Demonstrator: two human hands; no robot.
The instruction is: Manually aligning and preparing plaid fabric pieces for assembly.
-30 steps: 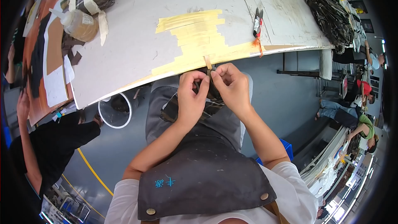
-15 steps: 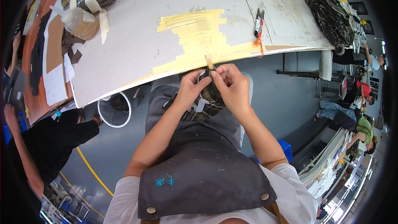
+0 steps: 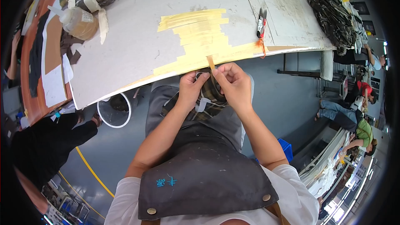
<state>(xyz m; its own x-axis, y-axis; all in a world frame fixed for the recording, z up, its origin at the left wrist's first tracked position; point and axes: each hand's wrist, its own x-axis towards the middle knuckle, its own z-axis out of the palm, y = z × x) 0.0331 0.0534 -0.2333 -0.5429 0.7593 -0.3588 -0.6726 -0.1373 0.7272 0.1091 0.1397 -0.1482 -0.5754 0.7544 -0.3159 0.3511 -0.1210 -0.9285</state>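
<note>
Dark plaid fabric [image 3: 217, 111] with a small pale patch [image 3: 203, 104] on it lies over my lap, just below the table's front edge. On its left side, my left hand [image 3: 191, 88] pinches the upper edge of the cloth between thumb and forefinger. Opposite it, my right hand [image 3: 233, 84] is closed in a pinch at the lower end of a narrow tan strip [image 3: 211, 62], which runs up onto the taped table edge. Fingers partly hide the cloth there, so whether the right pinch includes fabric is unclear.
Yellow tape [image 3: 200, 29] covers the middle of the pale table [image 3: 133, 29]. Red-handled snips [image 3: 261, 24] lie to the right, a plastic bottle [image 3: 79, 23] to the left. Bundled dark fabric [image 3: 329, 10] sits far right. A white-rimmed bin [image 3: 114, 110] stands below left.
Both hands have drawn slightly apart, and more of the tan strip shows between them. A person at the far left has shifted an arm downward.
</note>
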